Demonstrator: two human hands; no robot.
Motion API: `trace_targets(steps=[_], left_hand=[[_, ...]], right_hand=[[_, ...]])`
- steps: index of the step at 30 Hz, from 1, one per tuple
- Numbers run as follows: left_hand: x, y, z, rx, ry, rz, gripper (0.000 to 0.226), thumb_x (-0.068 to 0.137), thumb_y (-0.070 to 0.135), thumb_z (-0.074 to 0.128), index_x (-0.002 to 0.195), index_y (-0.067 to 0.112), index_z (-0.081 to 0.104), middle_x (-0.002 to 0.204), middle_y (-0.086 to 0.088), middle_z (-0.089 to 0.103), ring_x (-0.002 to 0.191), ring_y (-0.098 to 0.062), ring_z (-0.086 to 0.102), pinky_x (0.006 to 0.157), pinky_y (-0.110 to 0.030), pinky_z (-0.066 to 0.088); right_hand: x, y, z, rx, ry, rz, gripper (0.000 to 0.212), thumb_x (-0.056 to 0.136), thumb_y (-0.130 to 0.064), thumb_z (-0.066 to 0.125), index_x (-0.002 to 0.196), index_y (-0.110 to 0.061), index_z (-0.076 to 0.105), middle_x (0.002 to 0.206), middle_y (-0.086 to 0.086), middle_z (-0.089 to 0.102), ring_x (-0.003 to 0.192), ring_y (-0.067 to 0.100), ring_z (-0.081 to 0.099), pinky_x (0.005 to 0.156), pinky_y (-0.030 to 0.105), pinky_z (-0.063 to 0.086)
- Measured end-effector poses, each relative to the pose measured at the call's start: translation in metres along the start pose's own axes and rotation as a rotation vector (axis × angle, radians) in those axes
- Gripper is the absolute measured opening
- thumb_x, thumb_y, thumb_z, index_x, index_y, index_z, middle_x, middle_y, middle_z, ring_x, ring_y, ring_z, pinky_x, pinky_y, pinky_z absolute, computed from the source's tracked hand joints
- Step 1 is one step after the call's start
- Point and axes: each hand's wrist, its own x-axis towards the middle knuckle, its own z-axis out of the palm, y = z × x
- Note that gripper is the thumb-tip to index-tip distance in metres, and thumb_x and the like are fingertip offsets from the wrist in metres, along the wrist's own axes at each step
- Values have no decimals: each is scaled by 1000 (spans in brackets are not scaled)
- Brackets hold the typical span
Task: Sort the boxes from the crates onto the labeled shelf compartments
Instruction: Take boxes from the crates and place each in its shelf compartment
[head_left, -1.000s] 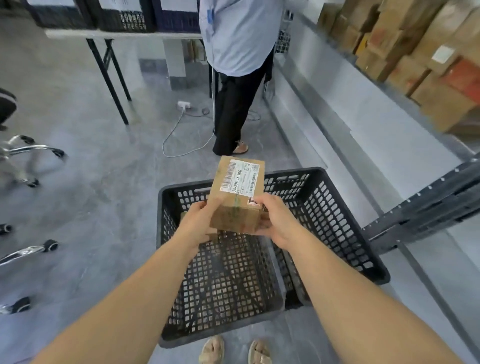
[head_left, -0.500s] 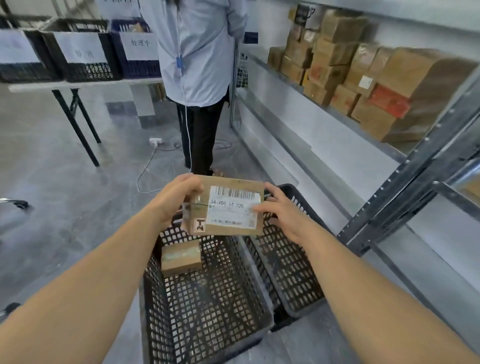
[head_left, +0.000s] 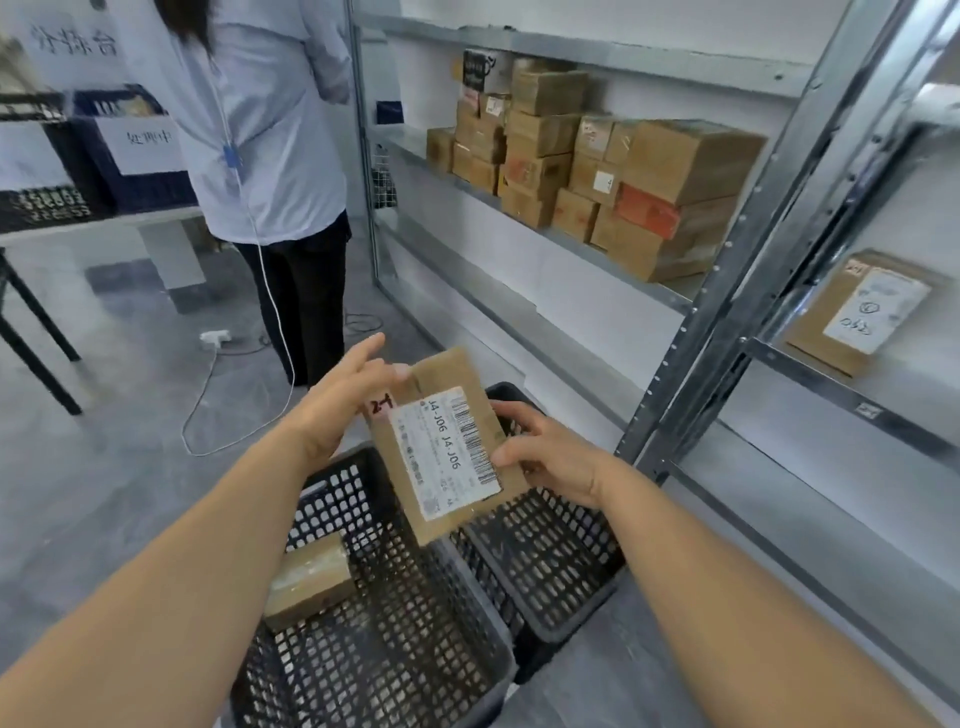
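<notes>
Low by the crate's (head_left: 415, 623) left wall lies a spare box (head_left: 306, 577); above it the left hand (head_left: 337, 410) props the box (head_left: 441, 441) at its top corner, fingers mostly straight, no real clasp; the box hangs over the crate, tilted, label up, reading J4-J06; the right hand (head_left: 545, 457) pinches its right edge, thumb on the label; a label check, by the look of it; next, match that code to a compartment on the shelf (head_left: 727, 291) and reach across.

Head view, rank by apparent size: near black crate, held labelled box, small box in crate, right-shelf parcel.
Near black plastic crate
Held cardboard box with white label
Flat cardboard shelf parcel, small brown box: unsure, box partly hidden
</notes>
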Motion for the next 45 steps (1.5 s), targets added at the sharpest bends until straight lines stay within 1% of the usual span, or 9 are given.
trace_targets(steps=[4, 8, 12, 16, 22, 28, 32, 41, 45], left_hand=[[6, -3, 27, -66, -178, 32, 114, 50, 66, 81, 146, 39, 27, 132, 5, 58, 123, -19, 54, 109, -50, 35], [13, 0, 68, -136, -352, 45, 108, 51, 39, 82, 145, 27, 30, 119, 0, 68, 108, -21, 65, 100, -45, 46], [26, 9, 98, -131, -423, 70, 101, 51, 37, 77, 142, 28, 36, 116, 3, 69, 106, -19, 66, 97, -43, 48], [33, 23, 133, -117, -512, 103, 101, 50, 38, 75, 143, 30, 35, 121, 4, 66, 108, -19, 65, 100, -46, 46], [28, 54, 200, -17, -633, 195, 93, 59, 49, 70, 143, 30, 34, 122, 5, 65, 111, -17, 63, 100, -45, 47], [23, 90, 278, 23, -587, 263, 74, 63, 64, 58, 132, 45, 38, 137, 4, 54, 122, -16, 54, 106, -46, 40], [14, 107, 344, 180, -480, 413, 48, 88, 32, 63, 133, 35, 44, 127, 4, 58, 113, -14, 56, 100, -40, 46], [-25, 141, 481, 539, -409, 786, 67, 82, 30, 72, 140, 26, 40, 135, 4, 52, 118, -10, 50, 95, -30, 43], [-41, 152, 524, 631, -349, 877, 72, 79, 41, 71, 141, 24, 39, 138, 3, 49, 123, -12, 48, 99, -37, 45]], right_hand=[[-14, 1, -15, 200, 229, -102, 56, 67, -24, 70, 119, -36, 50, 124, 8, 63, 107, 27, 63, 88, 47, 55], [-38, 2, -34, 245, 364, -140, 46, 84, -11, 68, 117, -36, 48, 117, 7, 68, 110, 32, 63, 97, 56, 48], [-69, 10, -54, 172, 415, -154, 64, 71, -10, 73, 124, -37, 48, 118, 8, 68, 111, 26, 64, 101, 49, 47], [-102, 11, -69, 117, 532, -199, 65, 74, -1, 70, 122, -36, 44, 110, 2, 68, 102, 17, 68, 91, 39, 55], [-167, 13, -101, 38, 722, -267, 71, 64, -12, 70, 126, -38, 44, 115, 2, 66, 103, 15, 66, 80, 29, 57], [-261, 13, -151, -17, 864, -328, 76, 63, -12, 69, 130, -37, 44, 114, -1, 67, 101, 8, 66, 77, 19, 52], [-321, 18, -182, -37, 930, -351, 78, 62, -11, 68, 130, -37, 43, 115, -1, 68, 103, 10, 66, 82, 22, 51], [-444, 25, -248, -102, 1045, -410, 75, 58, -15, 70, 122, -46, 44, 114, -3, 67, 104, 9, 65, 77, 23, 54], [-485, 29, -271, -162, 1077, -430, 80, 50, -28, 75, 122, -48, 44, 117, -3, 65, 107, 9, 63, 84, 24, 53]])
